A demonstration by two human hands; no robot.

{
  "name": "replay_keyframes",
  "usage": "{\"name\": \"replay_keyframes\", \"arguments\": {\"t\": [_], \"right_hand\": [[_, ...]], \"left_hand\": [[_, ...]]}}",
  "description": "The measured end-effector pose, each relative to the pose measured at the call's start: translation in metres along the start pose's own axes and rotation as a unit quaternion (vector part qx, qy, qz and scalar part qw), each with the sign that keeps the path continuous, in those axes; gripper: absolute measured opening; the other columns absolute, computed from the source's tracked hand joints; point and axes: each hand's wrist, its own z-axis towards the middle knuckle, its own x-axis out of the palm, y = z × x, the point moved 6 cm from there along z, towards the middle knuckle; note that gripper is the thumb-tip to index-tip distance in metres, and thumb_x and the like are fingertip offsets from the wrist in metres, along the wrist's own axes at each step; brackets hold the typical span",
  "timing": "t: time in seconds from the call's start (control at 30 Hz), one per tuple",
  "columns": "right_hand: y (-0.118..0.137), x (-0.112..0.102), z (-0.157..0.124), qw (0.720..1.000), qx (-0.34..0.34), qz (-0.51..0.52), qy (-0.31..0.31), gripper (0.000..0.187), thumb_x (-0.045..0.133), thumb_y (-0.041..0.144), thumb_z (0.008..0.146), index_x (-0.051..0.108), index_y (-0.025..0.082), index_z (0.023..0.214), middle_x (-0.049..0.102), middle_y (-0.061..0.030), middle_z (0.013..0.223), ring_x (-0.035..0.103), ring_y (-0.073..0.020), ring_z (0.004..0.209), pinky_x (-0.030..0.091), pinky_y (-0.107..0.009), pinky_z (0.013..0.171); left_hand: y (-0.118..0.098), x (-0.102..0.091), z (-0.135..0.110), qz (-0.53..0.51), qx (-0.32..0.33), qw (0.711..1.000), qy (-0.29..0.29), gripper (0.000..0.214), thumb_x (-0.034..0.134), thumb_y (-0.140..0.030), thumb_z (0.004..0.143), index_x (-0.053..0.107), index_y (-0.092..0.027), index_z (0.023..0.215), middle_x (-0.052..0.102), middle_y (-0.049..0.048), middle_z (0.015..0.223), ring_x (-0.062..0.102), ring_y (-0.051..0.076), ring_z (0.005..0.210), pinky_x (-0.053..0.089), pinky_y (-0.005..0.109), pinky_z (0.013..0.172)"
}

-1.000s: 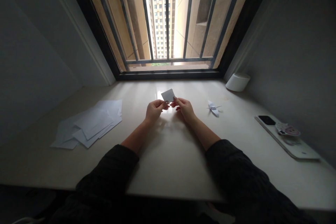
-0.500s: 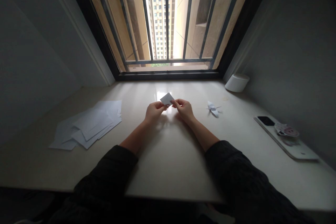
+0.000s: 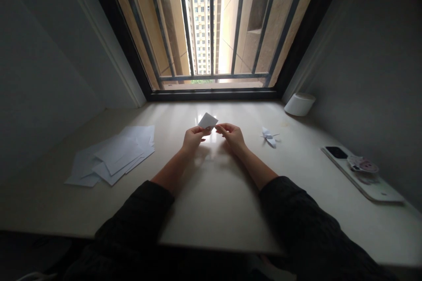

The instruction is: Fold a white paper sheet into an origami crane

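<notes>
A small folded piece of white paper (image 3: 207,120) is held just above the pale table (image 3: 211,202), in front of the window. My left hand (image 3: 193,137) pinches its lower left corner. Fingers of my right hand (image 3: 231,134) are curled and pinched together at the paper's right edge. Both forearms reach forward from dark sleeves. A finished white paper crane (image 3: 269,136) lies on the table to the right of my right hand.
A loose pile of white paper sheets (image 3: 114,154) lies at the left. A white round container (image 3: 300,103) stands in the far right corner. A phone (image 3: 362,172) with a sticker lies at the right edge. A barred window (image 3: 212,35) faces me.
The folded paper has turned and shifted slightly left in my fingers. My right hand's grip has slid to the paper's right edge. The view has moved a little.
</notes>
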Motion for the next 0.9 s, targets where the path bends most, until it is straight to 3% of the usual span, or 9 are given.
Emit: {"name": "replay_keyframes", "arguments": {"t": [0.2,0.63,0.9], "right_hand": [[0.002,0.007,-0.004,0.999,0.013,-0.009,0.042,0.037,0.072,0.053,0.061,0.072,0.018,0.073,0.071,-0.0052,0.072,0.063,-0.019,0.07,0.044,-0.029,0.064],[-0.003,0.012,-0.002,0.997,0.002,0.012,0.074,0.034,0.071,0.05,0.064,0.07,0.017,0.074,0.068,-0.0046,0.074,0.059,-0.0164,0.066,0.043,-0.027,0.06],[0.002,0.011,-0.005,0.998,-0.011,-0.006,0.057,0.034,0.07,0.051,0.065,0.068,0.018,0.071,0.066,-0.0032,0.07,0.058,-0.0155,0.063,0.04,-0.026,0.054]], "left_hand": [[0.002,0.0,0.0,-0.067,-0.018,0.997,-0.021,0.035,0.077,-0.047,0.055,0.065,-0.016,0.065,0.063,0.0058,0.078,0.056,0.021,0.088,0.041,0.031,0.074],[0.004,0.003,0.001,-0.06,-0.024,0.998,0.011,0.033,0.077,-0.047,0.055,0.067,-0.016,0.065,0.061,0.0063,0.078,0.056,0.021,0.086,0.04,0.03,0.071],[0.005,-0.001,0.002,-0.076,0.004,0.997,-0.03,0.038,0.077,-0.051,0.055,0.068,-0.015,0.067,0.063,0.0065,0.077,0.056,0.02,0.082,0.042,0.03,0.07]]}}
